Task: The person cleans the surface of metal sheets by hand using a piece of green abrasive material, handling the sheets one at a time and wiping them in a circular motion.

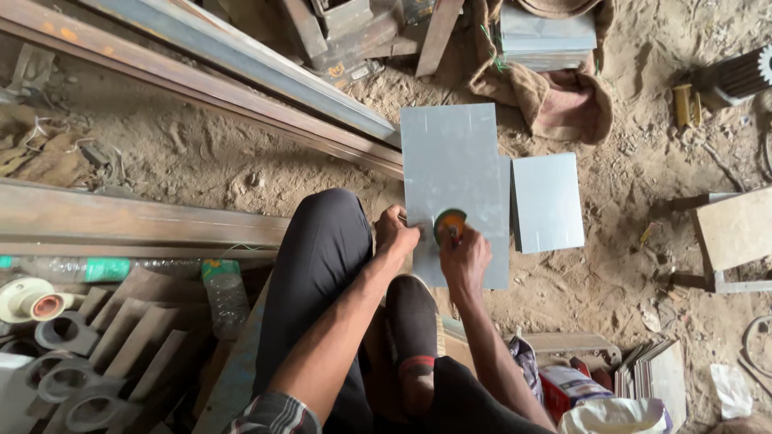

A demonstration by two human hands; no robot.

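Observation:
A grey metal sheet [452,165] lies flat on the sandy ground in front of me, stacked over another sheet. My right hand [465,259] is closed around a small round orange and green tool [449,223], pressed onto the sheet's near part. My left hand [396,232] rests at the sheet's near left edge, fingers curled beside the tool. What my left hand holds is hidden. My legs in dark trousers [322,265] are bent under my arms.
A second grey sheet [548,201] lies to the right. Long rusty steel beams [193,76] run across the left. Plastic bottles [223,291] and pipe fittings [48,337] sit lower left. Brown cloth [563,100], a wooden stool [736,233] and bags [595,394] are on the right.

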